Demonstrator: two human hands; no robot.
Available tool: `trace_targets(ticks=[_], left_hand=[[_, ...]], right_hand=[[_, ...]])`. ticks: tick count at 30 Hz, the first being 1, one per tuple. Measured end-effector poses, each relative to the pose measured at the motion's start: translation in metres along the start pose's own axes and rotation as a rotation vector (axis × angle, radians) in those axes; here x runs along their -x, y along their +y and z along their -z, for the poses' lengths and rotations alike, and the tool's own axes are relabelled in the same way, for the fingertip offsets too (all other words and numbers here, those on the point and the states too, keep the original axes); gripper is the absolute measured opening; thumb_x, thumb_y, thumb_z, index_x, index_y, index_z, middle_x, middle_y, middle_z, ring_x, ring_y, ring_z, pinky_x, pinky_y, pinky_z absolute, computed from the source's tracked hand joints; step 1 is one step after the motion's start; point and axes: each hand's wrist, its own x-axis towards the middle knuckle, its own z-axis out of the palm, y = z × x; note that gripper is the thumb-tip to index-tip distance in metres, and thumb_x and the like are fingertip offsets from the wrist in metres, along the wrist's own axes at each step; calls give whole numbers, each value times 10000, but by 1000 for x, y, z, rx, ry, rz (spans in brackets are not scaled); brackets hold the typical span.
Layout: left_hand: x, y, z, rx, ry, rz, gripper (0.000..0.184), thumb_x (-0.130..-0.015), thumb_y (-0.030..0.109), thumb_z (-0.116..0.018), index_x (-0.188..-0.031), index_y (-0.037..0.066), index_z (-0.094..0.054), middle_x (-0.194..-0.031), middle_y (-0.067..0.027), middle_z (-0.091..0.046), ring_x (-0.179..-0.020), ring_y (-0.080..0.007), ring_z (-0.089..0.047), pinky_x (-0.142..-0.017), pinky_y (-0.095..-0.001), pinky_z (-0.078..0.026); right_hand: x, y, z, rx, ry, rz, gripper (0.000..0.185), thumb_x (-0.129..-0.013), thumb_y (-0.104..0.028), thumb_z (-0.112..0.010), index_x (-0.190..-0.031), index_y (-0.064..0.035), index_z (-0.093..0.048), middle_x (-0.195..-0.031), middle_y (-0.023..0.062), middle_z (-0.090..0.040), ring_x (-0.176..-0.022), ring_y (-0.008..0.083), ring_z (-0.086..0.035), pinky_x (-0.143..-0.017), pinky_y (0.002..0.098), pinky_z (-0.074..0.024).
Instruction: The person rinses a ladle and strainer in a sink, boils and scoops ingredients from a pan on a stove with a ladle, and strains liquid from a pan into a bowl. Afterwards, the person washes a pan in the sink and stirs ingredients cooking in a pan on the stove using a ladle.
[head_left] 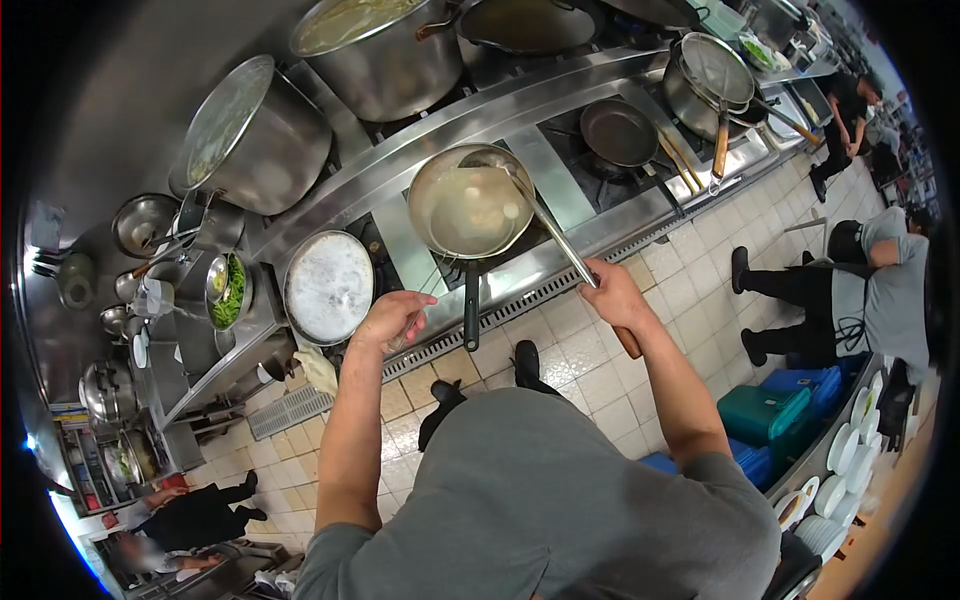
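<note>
My right hand (613,296) is wrapped around a long-handled ladle (555,228) with a wooden end. The ladle's bowl dips into the far side of a frying pan (418,225) on the stove. Cloudy, pale liquid (462,205) with lighter patches fills the pan. The pan's black handle (471,310) points toward me, with neither hand on it. My left hand (392,320) hovers left of that handle with fingers curled in. Thin, pale strands seem to show by its fingers, but I cannot make out what it holds. Beside it stands a round pot (330,287) of white, foamy liquid.
Large stockpots (265,150) stand behind the range. To the right are a small black pan (619,133), and strainers (716,70) over a pot. A bowl of green vegetables (232,290) sits left. Co-workers (850,285) stand right and lower left. Plates (835,490) are stacked lower right.
</note>
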Motion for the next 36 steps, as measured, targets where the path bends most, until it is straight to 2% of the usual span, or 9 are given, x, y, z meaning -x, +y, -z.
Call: trace_targets(ticks=[5, 13, 16, 18, 19, 21, 24, 34, 36], left_hand=[[13, 15, -1, 446, -45, 96, 327, -965, 96, -532, -1258, -43, -567, -663, -25, -578, -430, -86, -427, -369, -233, -310], [-15, 12, -17, 383, -66, 43, 327, -948, 59, -516, -1258, -35, -558, -661, -30, -576, -431, -91, -427, -359, -255, -316], [-29, -4, -22, 434, -89, -8, 312, -952, 59, -503, -1248, -19, -566, -658, -30, -571, -421, -100, -434, -354, -270, -331], [-35, -15, -31, 483, -85, -35, 323, -956, 63, -495, -1262, -15, -561, -658, -28, -568, -420, -102, -434, -350, -271, -332], [-36, -21, -40, 503, -78, -50, 339, -969, 72, -472, -1288, -20, -539, -638, -24, -540, -405, -99, -407, -345, -261, -322], [-42, -35, -50, 544, -78, -97, 366, -978, 84, -448, -1325, -16, -508, -620, -22, -517, -387, -97, -388, -350, -258, -323], [-46, -50, -58, 521, -35, -177, 367, -975, 95, -451, -1320, -12, -516, -622, -22, -518, -390, -98, -396, -370, -264, -339], [-26, -68, -57, 300, 32, -340, 415, -946, 48, -384, -1323, -30, -537, -661, -29, -551, -428, -98, -428, -428, -259, -373], [-22, -62, -59, 306, 31, -344, 416, -949, 49, -385, -1328, -31, -536, -663, -27, -551, -428, -98, -428, -430, -255, -373]], right_hand=[[-7, 11, -9, 88, 46, -20, 341, -839, -125, -644, -1161, -14, -671, -949, 259, -692, -886, 415, -680, -798, 442, -532], [-14, 6, -31, 21, 37, 6, 320, -825, -118, -642, -1122, -5, -681, -935, 252, -698, -894, 424, -679, -800, 448, -530], [-12, 3, -38, 14, 56, -12, 312, -816, -100, -645, -1106, 8, -680, -900, 245, -690, -840, 363, -691, -783, 434, -530], [-10, 1, -40, -93, 2, -53, 284, -835, -83, -646, -1100, 14, -675, -785, 165, -671, -694, 233, -646, -687, 387, -527], [-9, 4, -42, -88, -1, -50, 284, -835, -83, -646, -1100, 14, -675, -785, 165, -671, -694, 233, -646, -687, 387, -527], [-7, 13, -45, -445, -59, -190, 229, -874, -76, -641, -1084, 11, -672, -701, 56, -592, -608, 116, -545, -565, 328, -480], [-2, 13, -44, -306, -38, -119, 279, -924, -26, -596, -1198, 3, -638, -723, -27, -535, -575, 63, -509, -484, 251, -434], [4, -15, -38, -264, 23, -88, 280, -917, -35, -612, -1194, -7, -645, -717, -35, -528, -567, 57, -490, -497, 260, -426], [3, -18, -38, -190, 16, -29, 276, -870, -72, -658, -1132, 16, -661, -748, 74, -630, -678, 140, -585, -645, 327, -497]])
